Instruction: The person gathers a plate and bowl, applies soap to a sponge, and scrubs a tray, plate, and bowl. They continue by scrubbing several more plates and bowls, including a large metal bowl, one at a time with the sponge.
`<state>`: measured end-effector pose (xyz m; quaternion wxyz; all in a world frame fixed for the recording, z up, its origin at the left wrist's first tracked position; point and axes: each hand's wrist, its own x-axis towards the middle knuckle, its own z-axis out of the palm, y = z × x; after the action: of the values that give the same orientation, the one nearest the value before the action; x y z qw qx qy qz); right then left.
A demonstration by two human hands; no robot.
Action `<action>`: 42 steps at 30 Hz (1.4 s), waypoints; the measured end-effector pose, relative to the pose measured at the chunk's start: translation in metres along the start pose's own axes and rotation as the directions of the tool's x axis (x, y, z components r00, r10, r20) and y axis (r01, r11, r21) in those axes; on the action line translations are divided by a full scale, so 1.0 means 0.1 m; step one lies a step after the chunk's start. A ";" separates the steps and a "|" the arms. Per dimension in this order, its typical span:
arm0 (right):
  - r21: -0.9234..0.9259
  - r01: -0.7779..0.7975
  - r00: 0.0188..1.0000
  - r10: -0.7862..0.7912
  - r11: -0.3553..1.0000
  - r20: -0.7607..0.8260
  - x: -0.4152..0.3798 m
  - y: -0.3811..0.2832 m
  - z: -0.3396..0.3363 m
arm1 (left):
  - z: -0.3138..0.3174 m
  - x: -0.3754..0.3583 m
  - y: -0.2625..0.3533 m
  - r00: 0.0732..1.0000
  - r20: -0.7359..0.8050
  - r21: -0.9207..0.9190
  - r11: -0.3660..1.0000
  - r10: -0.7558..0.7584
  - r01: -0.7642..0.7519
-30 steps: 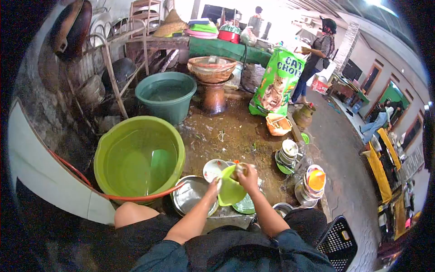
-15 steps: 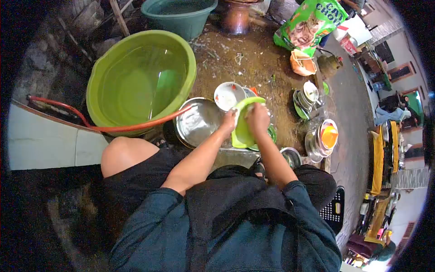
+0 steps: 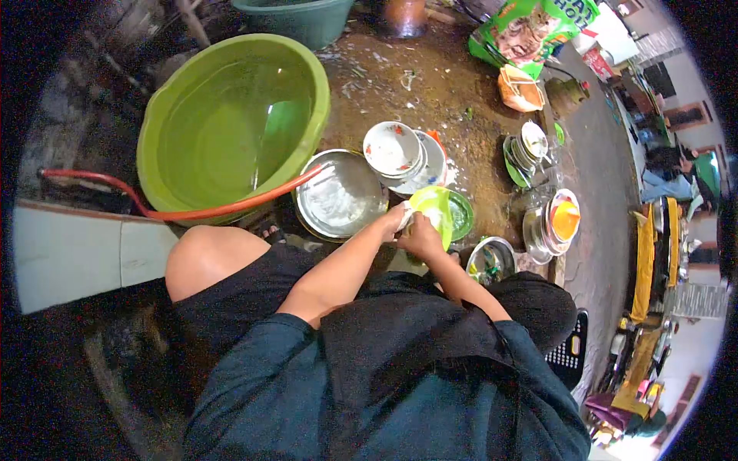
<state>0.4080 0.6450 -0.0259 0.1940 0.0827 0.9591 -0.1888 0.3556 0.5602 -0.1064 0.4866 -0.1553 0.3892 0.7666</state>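
Near bowls [image 3: 392, 147], curled hands [image 3: 395, 220] [image 3: 420, 237] press a lime-green dish [image 3: 436, 206].

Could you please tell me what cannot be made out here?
In the head view:
Right hand: its own back hides the palm.
Green dish: partly hidden by the light green bowl.
Teal tub: cut off by the top edge.
Metal bowl: contents too small to name.
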 end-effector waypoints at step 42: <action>0.118 0.043 0.996 -0.034 0.992 -0.079 0.48 0.61 0.47 | -1.35 -0.92 0.77 0.965 -0.254 0.565 0.820 0.062 0.096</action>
<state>0.3950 0.6866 -0.1059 0.1479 0.0828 0.9542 -0.2465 0.3135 0.3840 -0.1028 0.4622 -0.1050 0.6604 0.5825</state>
